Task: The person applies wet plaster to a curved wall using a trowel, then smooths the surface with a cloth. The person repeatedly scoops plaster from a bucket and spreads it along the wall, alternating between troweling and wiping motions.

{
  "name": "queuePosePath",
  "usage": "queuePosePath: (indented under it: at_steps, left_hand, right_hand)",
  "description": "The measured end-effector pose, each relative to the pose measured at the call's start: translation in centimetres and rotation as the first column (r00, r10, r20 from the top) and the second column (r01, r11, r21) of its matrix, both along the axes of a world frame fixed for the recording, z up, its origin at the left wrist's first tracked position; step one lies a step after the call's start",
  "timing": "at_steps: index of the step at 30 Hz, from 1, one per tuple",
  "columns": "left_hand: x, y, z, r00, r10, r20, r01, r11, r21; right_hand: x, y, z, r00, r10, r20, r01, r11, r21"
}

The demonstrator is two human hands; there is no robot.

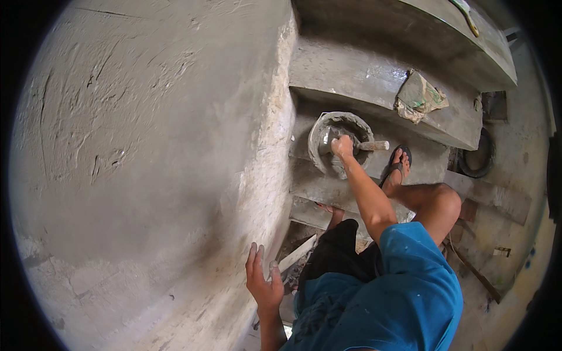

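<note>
My right hand (pixel 342 146) reaches down into a round bucket (pixel 314 140) caked with grey mortar, standing on a step. Its fingers are closed; what they grip is mostly hidden, though a pale, shiny edge shows beside the fist. A wooden handle (pixel 374 145) juts over the bucket's right rim, just right of my wrist. My left hand (pixel 265 279) is held at the lower middle with fingers apart and nothing in it, close to the rough wall edge. The big wall (pixel 146 117) on the left carries wet-looking grey plaster with trowel marks and ridges.
Concrete steps (pixel 345 64) rise beyond the bucket. A crumpled, dirty bag (pixel 422 93) lies on one step, and a brush (pixel 467 16) on a higher one. My sandalled foot (pixel 398 167) is right of the bucket. A black round tub (pixel 477 155) and planks (pixel 494 196) lie lower right.
</note>
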State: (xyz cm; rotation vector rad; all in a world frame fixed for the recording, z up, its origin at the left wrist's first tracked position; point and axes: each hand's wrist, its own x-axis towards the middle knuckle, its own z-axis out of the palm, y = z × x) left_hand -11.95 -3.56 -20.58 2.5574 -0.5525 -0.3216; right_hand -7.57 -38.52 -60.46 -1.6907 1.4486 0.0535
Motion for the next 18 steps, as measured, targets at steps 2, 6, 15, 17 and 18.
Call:
queuePosePath:
  at_steps: [2,6,15,17,18]
  left_hand:
    - [0.0,0.3,-0.1,1.0,-0.004,-0.002,0.004,1.0,-0.012]
    - [0.0,0.8,-0.1,1.0,-0.008,0.006,0.009,0.999,-0.031]
    - [0.1,1.2,0.2,0.999,-0.031,0.018,0.032,0.998,-0.046]
    - [0.0,1.3,-0.1,0.998,-0.055,0.024,0.055,0.998,-0.026]
    - [-0.2,1.4,-0.2,0.997,-0.068,0.029,0.068,0.998,-0.008]
  right_hand:
    - [-0.5,0.1,-0.6,0.987,-0.106,0.124,0.103,0.994,0.029]
    - [-2.8,0.2,-0.6,0.888,-0.387,0.249,0.297,0.895,0.332]
    - [-4.5,-0.5,3.2,0.997,0.064,0.048,-0.055,0.984,-0.172]
    - [-3.3,-1.2,3.5,0.948,0.29,-0.128,-0.312,0.928,-0.204]
    - [-2.6,-1.6,3.4,0.925,0.343,-0.161,-0.362,0.925,-0.113]
